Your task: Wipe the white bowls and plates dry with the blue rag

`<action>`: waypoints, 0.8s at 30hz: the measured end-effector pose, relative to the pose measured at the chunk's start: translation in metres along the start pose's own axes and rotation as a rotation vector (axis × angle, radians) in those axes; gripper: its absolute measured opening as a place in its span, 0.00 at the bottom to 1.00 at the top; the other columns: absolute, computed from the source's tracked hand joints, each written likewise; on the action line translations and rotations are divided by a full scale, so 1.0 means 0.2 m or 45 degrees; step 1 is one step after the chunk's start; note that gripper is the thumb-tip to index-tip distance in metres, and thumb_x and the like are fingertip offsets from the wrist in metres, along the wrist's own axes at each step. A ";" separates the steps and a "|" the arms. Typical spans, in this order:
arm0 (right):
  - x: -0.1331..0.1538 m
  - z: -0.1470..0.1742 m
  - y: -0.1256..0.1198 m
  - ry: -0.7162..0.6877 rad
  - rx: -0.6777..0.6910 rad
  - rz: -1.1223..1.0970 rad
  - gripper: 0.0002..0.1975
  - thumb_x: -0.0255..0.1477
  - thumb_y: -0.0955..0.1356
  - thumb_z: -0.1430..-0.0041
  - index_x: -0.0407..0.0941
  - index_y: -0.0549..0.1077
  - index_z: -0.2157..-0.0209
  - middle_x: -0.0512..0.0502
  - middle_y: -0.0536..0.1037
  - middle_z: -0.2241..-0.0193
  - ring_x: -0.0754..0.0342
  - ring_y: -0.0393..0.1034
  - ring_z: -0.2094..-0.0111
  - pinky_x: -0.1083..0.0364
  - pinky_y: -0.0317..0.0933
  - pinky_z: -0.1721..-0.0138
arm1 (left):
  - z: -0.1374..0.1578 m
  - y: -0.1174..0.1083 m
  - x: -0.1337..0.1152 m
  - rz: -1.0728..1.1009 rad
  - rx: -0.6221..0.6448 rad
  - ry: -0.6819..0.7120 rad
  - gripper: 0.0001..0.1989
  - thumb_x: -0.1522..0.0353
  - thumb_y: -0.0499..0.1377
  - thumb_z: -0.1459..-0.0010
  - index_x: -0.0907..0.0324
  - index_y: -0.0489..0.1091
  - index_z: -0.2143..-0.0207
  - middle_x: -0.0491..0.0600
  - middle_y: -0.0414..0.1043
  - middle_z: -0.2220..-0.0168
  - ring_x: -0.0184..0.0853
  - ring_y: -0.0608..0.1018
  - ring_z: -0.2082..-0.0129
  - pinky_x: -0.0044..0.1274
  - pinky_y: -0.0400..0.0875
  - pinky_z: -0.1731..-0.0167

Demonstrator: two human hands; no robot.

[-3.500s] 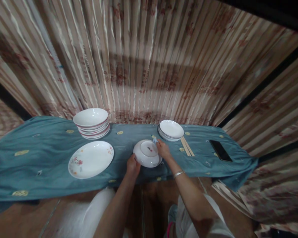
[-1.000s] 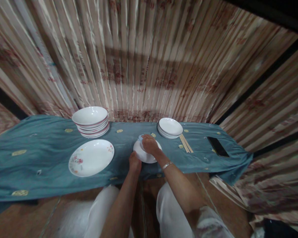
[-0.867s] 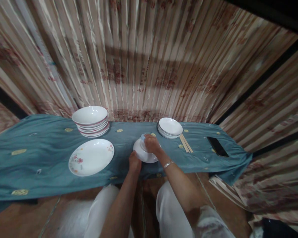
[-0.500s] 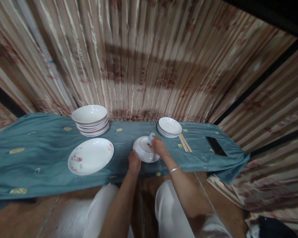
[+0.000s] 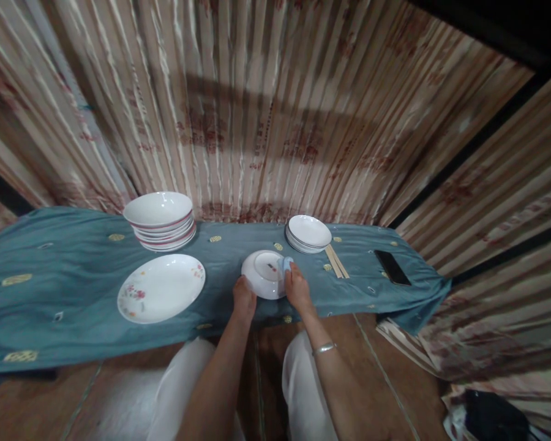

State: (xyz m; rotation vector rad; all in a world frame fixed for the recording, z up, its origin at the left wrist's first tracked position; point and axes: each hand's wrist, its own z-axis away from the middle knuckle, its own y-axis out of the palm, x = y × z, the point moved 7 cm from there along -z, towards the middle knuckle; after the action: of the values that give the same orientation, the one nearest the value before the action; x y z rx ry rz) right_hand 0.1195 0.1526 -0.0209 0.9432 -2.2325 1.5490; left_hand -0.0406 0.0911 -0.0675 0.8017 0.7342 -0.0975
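A small white plate is held bottom side up over the cloth, its foot ring and a dark printed mark showing. My left hand grips its lower left rim, with the fingertips hidden beneath. My right hand is closed on a pale blue cloth and presses it against the plate's right side. Behind the right hand stands a stack of small white plates. To the left lies a large oval plate with red flowers.
A stack of white bowls with red rims stands at the back left. Chopsticks and a black phone lie to the right. A teal cloth covers the narrow table, with a patterned curtain behind.
My right hand with the blue cloth has slid from the plate's upper right to its right edge. The left hand keeps its hold. The whole view has shifted slightly.
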 end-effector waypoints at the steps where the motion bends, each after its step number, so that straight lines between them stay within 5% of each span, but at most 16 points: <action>1: 0.01 0.02 -0.01 -0.002 -0.020 -0.004 0.21 0.27 0.56 0.36 0.38 0.67 0.45 0.31 0.73 0.47 0.47 0.67 0.44 0.46 0.61 0.45 | 0.00 0.00 0.00 -0.002 0.001 0.000 0.14 0.79 0.47 0.41 0.61 0.69 0.74 0.47 0.71 0.77 0.30 0.77 0.70 0.22 0.69 0.60; 24: 0.10 0.23 -0.01 -0.145 -0.249 0.125 0.22 0.26 0.55 0.34 0.33 0.64 0.43 0.27 0.70 0.47 0.44 0.62 0.42 0.42 0.60 0.44 | -0.03 -0.02 0.00 -0.085 0.018 0.051 0.08 0.73 0.53 0.43 0.59 0.66 0.76 0.45 0.70 0.77 0.32 0.77 0.69 0.24 0.70 0.62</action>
State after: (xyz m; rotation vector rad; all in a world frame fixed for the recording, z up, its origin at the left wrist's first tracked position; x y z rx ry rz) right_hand 0.1114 0.1024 -0.0266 0.8971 -2.4897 1.3142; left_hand -0.0448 0.0919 -0.0738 0.7944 0.7991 -0.1468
